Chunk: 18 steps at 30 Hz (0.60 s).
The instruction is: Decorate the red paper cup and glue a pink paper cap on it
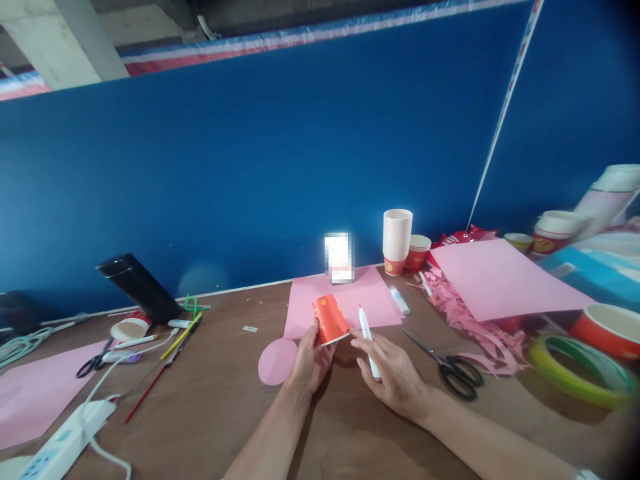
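Note:
Tilted in my left hand is a red paper cup with yellow print, its pale rim toward me. My right hand grips a white marker pen, its tip pointing up and away, just right of the cup. Some right fingertips come close to the cup's rim; whether they touch it I cannot tell. Beyond the cup lie pink paper sheets. A round pink paper disc rests left of my left hand. Black-handled scissors lie right of my right hand.
A tall stack of paper cups stands at the back. Pink paper shreds, another pink sheet and a yellow-green tape roll lie on the right. At left are a black bottle, a paintbrush and a white power strip.

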Each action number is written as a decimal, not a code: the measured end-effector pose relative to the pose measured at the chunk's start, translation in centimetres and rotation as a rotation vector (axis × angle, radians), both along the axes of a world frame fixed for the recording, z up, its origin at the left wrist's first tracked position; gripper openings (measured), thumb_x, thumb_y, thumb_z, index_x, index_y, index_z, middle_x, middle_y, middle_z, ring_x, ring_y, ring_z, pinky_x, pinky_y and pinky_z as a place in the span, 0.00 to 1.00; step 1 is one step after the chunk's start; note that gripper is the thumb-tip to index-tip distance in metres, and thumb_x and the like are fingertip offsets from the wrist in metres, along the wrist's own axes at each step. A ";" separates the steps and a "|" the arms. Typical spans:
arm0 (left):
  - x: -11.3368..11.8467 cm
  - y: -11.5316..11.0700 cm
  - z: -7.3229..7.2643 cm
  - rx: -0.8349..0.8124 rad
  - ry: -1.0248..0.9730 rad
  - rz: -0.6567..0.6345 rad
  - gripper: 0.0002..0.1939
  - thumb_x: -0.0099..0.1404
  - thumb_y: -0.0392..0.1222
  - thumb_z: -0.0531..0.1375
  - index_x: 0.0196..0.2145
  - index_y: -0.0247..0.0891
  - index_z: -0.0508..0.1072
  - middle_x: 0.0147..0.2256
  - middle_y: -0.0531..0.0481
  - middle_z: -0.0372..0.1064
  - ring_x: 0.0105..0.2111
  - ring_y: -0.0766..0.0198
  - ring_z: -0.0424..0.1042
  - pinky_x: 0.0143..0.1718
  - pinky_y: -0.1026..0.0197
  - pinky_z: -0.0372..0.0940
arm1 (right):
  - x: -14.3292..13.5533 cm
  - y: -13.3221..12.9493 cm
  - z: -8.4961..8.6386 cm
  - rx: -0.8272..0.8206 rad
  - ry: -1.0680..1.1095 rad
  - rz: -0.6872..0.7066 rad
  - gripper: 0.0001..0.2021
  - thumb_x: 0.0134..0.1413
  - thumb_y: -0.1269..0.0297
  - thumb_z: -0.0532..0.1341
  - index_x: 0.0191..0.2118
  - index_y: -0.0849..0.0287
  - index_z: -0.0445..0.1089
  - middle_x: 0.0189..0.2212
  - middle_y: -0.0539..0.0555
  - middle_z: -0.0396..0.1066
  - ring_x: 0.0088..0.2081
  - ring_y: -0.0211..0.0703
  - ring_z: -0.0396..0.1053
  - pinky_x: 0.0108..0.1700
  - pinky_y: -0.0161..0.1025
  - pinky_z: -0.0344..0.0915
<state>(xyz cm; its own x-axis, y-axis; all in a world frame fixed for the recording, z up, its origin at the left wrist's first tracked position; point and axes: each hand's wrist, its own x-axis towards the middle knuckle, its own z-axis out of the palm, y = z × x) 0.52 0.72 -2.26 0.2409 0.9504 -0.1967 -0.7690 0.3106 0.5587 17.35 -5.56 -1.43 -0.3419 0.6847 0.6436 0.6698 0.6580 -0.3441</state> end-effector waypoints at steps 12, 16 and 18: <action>-0.4 -0.2 0.4 -0.045 -0.042 -0.024 0.21 0.63 0.44 0.57 0.53 0.37 0.65 0.40 0.42 0.75 0.40 0.55 0.75 0.46 0.50 0.67 | 1.1 0.5 -0.4 0.016 0.127 0.061 0.26 0.50 0.79 0.52 0.56 0.58 0.59 0.48 0.59 0.70 0.47 0.49 0.68 0.47 0.47 0.69; -0.8 -0.3 0.8 -0.046 -0.094 -0.137 0.24 0.63 0.47 0.55 0.53 0.30 0.64 0.41 0.36 0.74 0.40 0.53 0.75 0.43 0.53 0.69 | 1.3 0.7 -0.5 -0.028 0.158 0.014 0.23 0.54 0.79 0.50 0.55 0.57 0.60 0.46 0.60 0.70 0.46 0.49 0.68 0.46 0.46 0.68; -1.0 -0.4 1.0 -0.044 -0.104 -0.155 0.24 0.63 0.48 0.54 0.52 0.29 0.65 0.40 0.35 0.74 0.39 0.54 0.75 0.41 0.54 0.69 | 1.1 0.9 -0.7 -0.058 0.160 -0.046 0.20 0.57 0.76 0.51 0.54 0.56 0.59 0.45 0.59 0.70 0.46 0.49 0.68 0.46 0.46 0.68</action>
<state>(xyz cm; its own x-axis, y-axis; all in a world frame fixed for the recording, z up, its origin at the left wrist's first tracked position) -0.46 0.34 -1.28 0.4051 0.8912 -0.2039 -0.7631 0.4525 0.4615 18.47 -4.64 -2.10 -0.2057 0.7352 0.6459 0.6328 0.6034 -0.4853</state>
